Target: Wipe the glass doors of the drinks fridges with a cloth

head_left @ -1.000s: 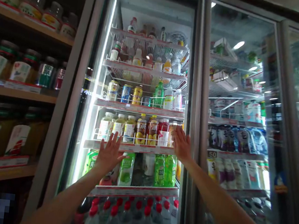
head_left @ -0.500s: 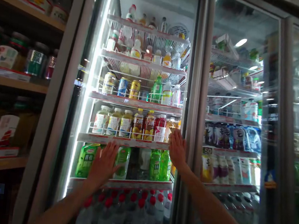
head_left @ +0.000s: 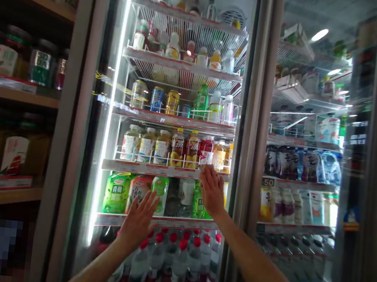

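- The left hand is open with the fingers spread. The palm faces the glass door of the lit fridge and seems to lie flat on it; it pinches nothing.
- The right hand is open too, with the fingers straight and close together, flat at the same glass, higher and more to the right. It holds nothing.
- The door stands straight ahead, between the wooden shelves on the left and a second fridge on the right.
- Behind the left hand is the shelf edge under the green bottles.
- The fingertips of the right hand reach the shelf with the juice bottles, which hold yellow, orange and red drinks.
- Below, near the bottom, clear water bottles with red caps stand in close rows.
- Higher up stand the cans, with small bottles on the two wire shelves above them.
- The second fridge holds dark pouches.
- On the wooden shelves stand jars; I cannot tell what is in them.
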{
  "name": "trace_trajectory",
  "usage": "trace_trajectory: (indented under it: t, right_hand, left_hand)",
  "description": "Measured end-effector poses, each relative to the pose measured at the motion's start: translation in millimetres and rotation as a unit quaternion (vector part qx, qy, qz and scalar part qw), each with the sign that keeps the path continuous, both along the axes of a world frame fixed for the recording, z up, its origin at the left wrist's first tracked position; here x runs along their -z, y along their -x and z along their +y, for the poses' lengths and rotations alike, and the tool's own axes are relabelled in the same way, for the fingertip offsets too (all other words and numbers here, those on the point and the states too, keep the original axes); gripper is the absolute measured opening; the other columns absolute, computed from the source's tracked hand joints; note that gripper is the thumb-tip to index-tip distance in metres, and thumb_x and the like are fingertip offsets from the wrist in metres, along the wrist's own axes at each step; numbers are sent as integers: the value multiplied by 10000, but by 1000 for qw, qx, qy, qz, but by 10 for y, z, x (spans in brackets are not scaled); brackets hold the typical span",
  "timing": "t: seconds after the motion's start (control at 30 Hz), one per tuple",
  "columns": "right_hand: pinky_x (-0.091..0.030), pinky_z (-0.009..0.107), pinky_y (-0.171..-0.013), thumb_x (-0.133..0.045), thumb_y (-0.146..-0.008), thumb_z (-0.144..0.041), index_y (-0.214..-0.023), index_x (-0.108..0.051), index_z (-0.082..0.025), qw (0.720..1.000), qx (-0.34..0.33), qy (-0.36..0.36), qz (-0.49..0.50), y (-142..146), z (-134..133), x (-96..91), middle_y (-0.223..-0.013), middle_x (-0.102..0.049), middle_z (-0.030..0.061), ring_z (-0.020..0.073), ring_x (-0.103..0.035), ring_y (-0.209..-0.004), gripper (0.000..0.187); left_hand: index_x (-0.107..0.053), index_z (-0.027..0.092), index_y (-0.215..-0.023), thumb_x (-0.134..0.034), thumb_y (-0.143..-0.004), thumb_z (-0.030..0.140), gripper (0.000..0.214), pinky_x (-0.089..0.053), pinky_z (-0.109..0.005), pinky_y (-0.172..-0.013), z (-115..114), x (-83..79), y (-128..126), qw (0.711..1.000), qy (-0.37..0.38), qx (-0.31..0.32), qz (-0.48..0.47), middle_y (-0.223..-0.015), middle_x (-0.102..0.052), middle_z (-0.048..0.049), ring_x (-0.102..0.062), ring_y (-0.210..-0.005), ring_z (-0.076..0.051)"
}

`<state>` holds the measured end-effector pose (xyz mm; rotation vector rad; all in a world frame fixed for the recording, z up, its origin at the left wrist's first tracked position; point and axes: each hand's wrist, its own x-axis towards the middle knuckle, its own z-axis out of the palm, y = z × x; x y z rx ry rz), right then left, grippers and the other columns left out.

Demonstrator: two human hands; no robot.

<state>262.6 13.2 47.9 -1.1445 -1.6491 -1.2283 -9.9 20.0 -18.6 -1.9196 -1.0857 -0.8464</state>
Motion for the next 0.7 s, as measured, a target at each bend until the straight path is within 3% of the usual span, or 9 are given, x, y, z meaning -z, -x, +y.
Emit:
trace_trajectory:
  t: [0.13,0.2,0.27,0.33,0.4,0.57,0.63,0.7]
  right_hand:
    - [-172,487,-1131,-404,-870,-134,-1346,-425,-216,982,-57,43,-172,170,-69,447,-1462,-340,38,202,-155,-1407,483]
    - [-170,460,-1143,-417,-875,-167,-1341,-428,-240,967,-76,59,-236,215,-78,555,-1469,-326,3,185,-180,-1400,472]
    - [-148,459,-1147,-412,-887,-188,-1349,-417,-245,976,-65,48,-203,260,-44,448,-1470,-322,1,183,-193,-1397,466]
    - [-121,484,-1143,-398,-893,-182,-1359,-405,-234,993,-36,21,-109,317,4,265,-1462,-338,29,202,-206,-1393,469]
    - [-102,502,-1139,-391,-890,-169,-1360,-408,-217,998,-21,7,-59,378,29,204,-1450,-359,51,219,-214,-1390,472]
    - [-49,466,-1161,-428,-877,-191,-1327,-449,-233,964,-87,37,-249,452,-18,559,-1466,-335,3,191,-161,-1403,453]
    - [-17,468,-1160,-434,-874,-180,-1332,-441,-232,964,-90,36,-246,467,-7,511,-1472,-325,0,185,-131,-1409,461]
    - [-4,484,-1152,-431,-876,-179,-1347,-421,-210,983,-72,23,-167,497,25,333,-1470,-330,29,194,-100,-1415,472]
  left_hand:
    - [-467,237,-1318,-503,-804,509,583,-197,-477,-1103,-57,11,-19,1000,-3,3,4,-1426,-390,-85,-367,-1320,-261]
    - [-469,233,-1316,-504,-805,499,578,-200,-474,-1103,-60,23,-2,1000,-14,6,4,-1424,-393,-89,-370,-1318,-260]
    - [-466,216,-1319,-496,-808,492,581,-209,-476,-1098,-51,39,25,1000,-25,1,3,-1425,-390,-97,-370,-1317,-263]
    - [-461,191,-1322,-482,-815,481,585,-228,-484,-1086,-45,66,52,999,-33,-12,1,-1426,-388,-110,-372,-1315,-272]
    - [-453,180,-1327,-468,-822,474,584,-244,-485,-1076,-52,102,77,999,-33,-26,0,-1426,-391,-110,-372,-1314,-274]
    - [-400,185,-1359,-452,-836,470,598,-215,-482,-1090,-59,156,163,999,-45,-28,7,-1422,-404,-104,-350,-1328,-261]
    - [-380,184,-1372,-456,-833,475,617,-203,-472,-1097,-33,153,196,998,-50,-29,0,-1423,-403,-110,-331,-1338,-261]
    - [-381,181,-1372,-457,-832,473,619,-200,-462,-1101,-4,160,207,998,-52,-31,-11,-1428,-394,-116,-314,-1348,-261]
